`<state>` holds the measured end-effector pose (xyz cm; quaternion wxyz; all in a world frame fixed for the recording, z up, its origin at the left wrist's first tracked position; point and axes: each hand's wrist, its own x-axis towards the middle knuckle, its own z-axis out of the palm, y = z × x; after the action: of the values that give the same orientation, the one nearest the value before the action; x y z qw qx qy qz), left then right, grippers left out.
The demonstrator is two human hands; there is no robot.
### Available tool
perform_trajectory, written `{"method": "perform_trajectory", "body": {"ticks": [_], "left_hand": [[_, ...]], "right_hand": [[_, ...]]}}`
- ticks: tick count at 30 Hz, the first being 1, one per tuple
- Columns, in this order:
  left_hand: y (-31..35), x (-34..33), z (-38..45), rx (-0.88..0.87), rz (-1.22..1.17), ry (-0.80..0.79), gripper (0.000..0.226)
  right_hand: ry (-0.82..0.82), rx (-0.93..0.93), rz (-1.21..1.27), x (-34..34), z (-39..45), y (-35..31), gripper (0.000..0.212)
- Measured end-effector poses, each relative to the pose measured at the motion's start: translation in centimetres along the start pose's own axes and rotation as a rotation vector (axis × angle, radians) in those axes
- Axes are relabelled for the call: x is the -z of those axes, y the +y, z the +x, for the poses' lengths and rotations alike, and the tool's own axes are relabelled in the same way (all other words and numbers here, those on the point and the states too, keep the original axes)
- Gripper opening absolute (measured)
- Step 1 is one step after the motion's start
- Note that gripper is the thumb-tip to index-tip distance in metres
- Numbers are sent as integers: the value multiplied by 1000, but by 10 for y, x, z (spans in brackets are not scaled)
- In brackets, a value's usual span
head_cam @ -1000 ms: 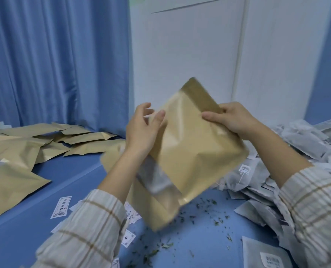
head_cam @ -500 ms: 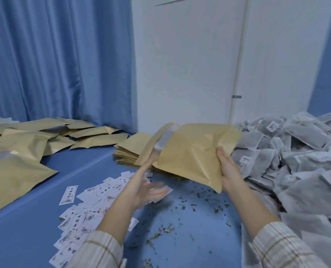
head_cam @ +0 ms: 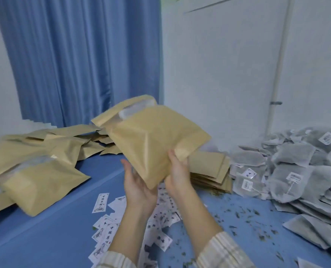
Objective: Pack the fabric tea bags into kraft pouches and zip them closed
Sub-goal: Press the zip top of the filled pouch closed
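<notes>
A filled kraft pouch (head_cam: 151,140) hangs tilted in the air above the blue table (head_cam: 44,238), its clear window strip showing at the top edge. My right hand (head_cam: 177,171) pinches its lower right corner, thumb on the front face. My left hand (head_cam: 137,186) lies palm up under the pouch's lowest corner, fingers fairly straight, supporting it. A large heap of grey fabric tea bags (head_cam: 296,167) with white tags covers the right side of the table.
Filled kraft pouches (head_cam: 41,182) lie piled at the left. A stack of flat empty pouches (head_cam: 209,171) sits behind my right hand. Small printed labels (head_cam: 106,229) and loose tea crumbs (head_cam: 244,211) are scattered near me. A blue curtain (head_cam: 83,64) hangs behind.
Half a second ago only my right hand held the pouch while my left hand hovered free. My left hand has come up under it, and the pouch has swung leftward.
</notes>
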<state>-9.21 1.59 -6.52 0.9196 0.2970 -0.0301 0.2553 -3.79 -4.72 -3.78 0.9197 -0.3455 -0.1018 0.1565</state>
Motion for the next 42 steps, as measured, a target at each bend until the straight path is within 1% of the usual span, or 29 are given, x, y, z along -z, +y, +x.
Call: {"method": "perform_trajectory", "body": {"ticks": [1,2,4,5,7,9,10,13,15,16,18,19,20,21,22,23,24,25,26,28,29,31,32,34,36,38,39,40,42], "left_hand": [[9,13,8,-9,-62,60,72],[15,29,16,15,-86,131,68],[19,57,26,94,-52,217,69],[18,64,30,130,-23,230,71],[11,66,39,184,26,210,60],[0,58,49,238,29,220,48],[-7,52,54,264,40,211,36],[-33,48,73,347,84,219,25],[-43,45,78,415,141,238,26],[-48,44,81,430,185,255,30],[-58,45,86,441,248,295,36],[-62,46,88,437,268,304,32],[-65,45,89,440,271,318,29],[-67,44,89,448,270,321,26],[-70,43,90,461,265,323,24],[-73,43,90,468,263,323,23],[-75,43,90,467,265,319,22],[-79,42,90,458,273,317,23],[-82,41,89,445,300,311,25],[-88,37,85,440,376,293,34],[-90,34,82,453,385,289,40],[-91,28,77,485,314,291,49],[-91,26,74,499,263,277,50],[-88,23,69,513,181,215,49],[-86,20,62,482,138,190,41],[-83,13,53,403,203,229,24],[-80,10,47,346,265,257,17],[-77,6,41,275,346,274,17],[-67,0,29,118,586,277,24]], "right_hand": [[-65,-128,-48,-36,9,16,44],[-141,-272,-87,-62,16,30,62],[-199,-464,-201,-80,36,52,97],[-192,-501,-265,-75,43,59,103],[-121,-487,-307,-48,54,67,94],[-36,-427,-309,-18,67,73,75],[-3,-394,-319,-7,72,75,65],[15,-272,-535,22,87,76,40],[19,-89,-836,40,97,65,30],[20,72,-1045,53,105,58,31],[39,412,-1572,84,120,38,40],[26,491,-1817,98,125,27,47],[12,467,-2039,112,131,16,56],[14,378,-2211,125,134,5,65],[35,274,-2317,136,135,-4,73],[56,194,-2363,145,135,-10,79],[55,166,-2387,154,132,-15,80],[32,198,-2424,158,128,-20,77],[-8,296,-2464,161,123,-24,68],[-135,604,-2500,161,108,-36,46],[-204,794,-2510,162,100,-40,41],[-346,1168,-2403,166,86,-49,50],[-406,1316,-2324,169,80,-53,53],[-541,1491,-2179,174,66,-58,48],[-646,1555,-2115,174,52,-58,43],[-702,1553,-2118,173,35,-56,29],[-708,1493,-2134,171,26,-56,20],[-691,1394,-2159,166,17,-58,21],[-580,1079,-2157,149,-1,-64,30]]}}
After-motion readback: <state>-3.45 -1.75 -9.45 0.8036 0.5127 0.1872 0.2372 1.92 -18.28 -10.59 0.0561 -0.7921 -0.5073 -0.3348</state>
